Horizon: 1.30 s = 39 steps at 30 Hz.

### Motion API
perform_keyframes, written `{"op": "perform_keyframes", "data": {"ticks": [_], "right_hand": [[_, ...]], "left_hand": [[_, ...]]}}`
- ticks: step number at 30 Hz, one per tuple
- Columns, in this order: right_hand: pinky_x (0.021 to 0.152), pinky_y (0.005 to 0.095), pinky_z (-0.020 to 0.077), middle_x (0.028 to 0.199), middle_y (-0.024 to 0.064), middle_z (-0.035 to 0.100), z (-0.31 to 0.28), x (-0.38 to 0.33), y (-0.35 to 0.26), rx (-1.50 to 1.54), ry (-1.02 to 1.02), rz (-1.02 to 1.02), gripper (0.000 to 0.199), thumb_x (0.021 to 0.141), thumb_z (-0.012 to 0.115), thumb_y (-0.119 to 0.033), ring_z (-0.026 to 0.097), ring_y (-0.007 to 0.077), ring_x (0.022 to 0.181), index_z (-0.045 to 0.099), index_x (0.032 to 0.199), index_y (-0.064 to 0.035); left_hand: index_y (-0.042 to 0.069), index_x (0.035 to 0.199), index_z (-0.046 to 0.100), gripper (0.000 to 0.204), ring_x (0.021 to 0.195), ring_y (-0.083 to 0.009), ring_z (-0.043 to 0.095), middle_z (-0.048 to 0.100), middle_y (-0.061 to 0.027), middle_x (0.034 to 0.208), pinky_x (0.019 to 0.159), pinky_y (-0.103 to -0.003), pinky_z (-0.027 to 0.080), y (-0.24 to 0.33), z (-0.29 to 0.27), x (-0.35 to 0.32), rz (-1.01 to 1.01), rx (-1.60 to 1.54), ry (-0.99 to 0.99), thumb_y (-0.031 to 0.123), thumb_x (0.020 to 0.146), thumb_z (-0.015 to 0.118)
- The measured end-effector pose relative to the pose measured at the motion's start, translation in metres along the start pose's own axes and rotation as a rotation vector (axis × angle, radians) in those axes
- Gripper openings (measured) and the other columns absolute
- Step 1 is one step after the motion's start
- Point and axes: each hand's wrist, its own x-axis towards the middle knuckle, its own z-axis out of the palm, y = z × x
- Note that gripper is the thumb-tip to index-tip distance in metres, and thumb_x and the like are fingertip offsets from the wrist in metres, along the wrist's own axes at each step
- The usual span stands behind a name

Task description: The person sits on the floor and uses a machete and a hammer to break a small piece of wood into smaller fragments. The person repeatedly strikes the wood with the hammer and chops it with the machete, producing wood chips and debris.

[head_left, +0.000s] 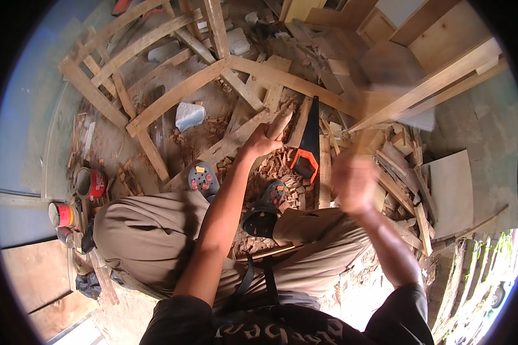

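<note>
In front of me, my left hand is closed around a short, pale piece of wood that sticks up from the fist. To the right, my right hand is smeared by motion. It grips a tool with a wood-coloured handle; a broad blurred shape spreads at its upper end, so its kind cannot be made out. Between the hands lies a handsaw with a black blade and an orange-and-black handle, beside a narrow board. Wood chips cover the ground beneath.
A jointed wooden frame stands ahead and left. A whitish block lies under it. Red cans stand at the left. Offcuts and a thin pale panel lie right; long planks rise at the upper right.
</note>
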Motion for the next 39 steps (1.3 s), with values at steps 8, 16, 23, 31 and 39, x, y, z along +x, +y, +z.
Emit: {"op": "perform_keyframes", "data": {"ticks": [8,16,23,31,39], "right_hand": [[0.037,0.0272,0.0344,0.056,-0.0002,0.047,0.043,0.013,-0.036,-0.716,0.031,-0.445,0.054,0.105,0.039,-0.057,0.045,0.0114,0.042,0.053,0.085,-0.0089],[0.046,0.0256,0.0373,0.063,-0.0001,0.046,0.016,-0.006,0.008,-0.803,0.257,0.227,0.055,0.107,0.037,-0.051,0.047,0.0100,0.055,0.053,0.081,-0.0051],[0.054,0.0386,0.0434,0.066,0.0125,0.056,0.002,0.004,0.045,-1.080,0.178,-0.267,0.041,0.107,0.047,-0.036,0.053,0.0204,0.055,0.054,0.097,0.0033],[0.054,0.0416,0.0452,0.066,0.0204,0.061,-0.010,0.022,0.053,-1.412,0.160,-0.326,0.043,0.106,0.049,-0.036,0.058,0.0251,0.054,0.058,0.097,0.0056],[0.039,0.0233,0.0309,0.061,-0.0018,0.044,0.069,0.009,-0.059,-0.610,0.037,-0.801,0.048,0.106,0.040,-0.051,0.040,0.0071,0.045,0.052,0.097,-0.0057]], "left_hand": [[0.009,0.069,0.059,0.015,0.063,-0.0169,0.058,0.062,-0.0012,0.068,0.060,-0.036,0.045,-0.006,-0.015,0.002,-0.034,0.085,0.035,0.015,0.067,0.073],[0.007,0.072,0.062,0.022,0.070,-0.0178,0.062,0.065,-0.0029,0.073,0.067,-0.037,0.048,-0.028,-0.017,0.002,0.020,0.002,0.066,0.017,0.069,0.081],[0.001,0.097,0.068,0.030,0.078,-0.0094,0.060,0.066,-0.0005,0.085,0.071,-0.030,0.049,0.043,-0.019,0.004,0.106,0.044,0.046,0.022,0.081,0.082],[0.001,0.093,0.069,0.022,0.073,-0.0101,0.062,0.067,-0.0006,0.082,0.066,-0.031,0.050,0.033,-0.004,0.005,0.158,-0.097,0.206,0.016,0.081,0.079],[0.003,0.072,0.064,0.020,0.055,-0.0116,0.056,0.063,-0.0027,0.064,0.052,-0.035,0.044,0.021,-0.005,0.006,0.232,-0.149,0.304,0.018,0.076,0.076]]}}
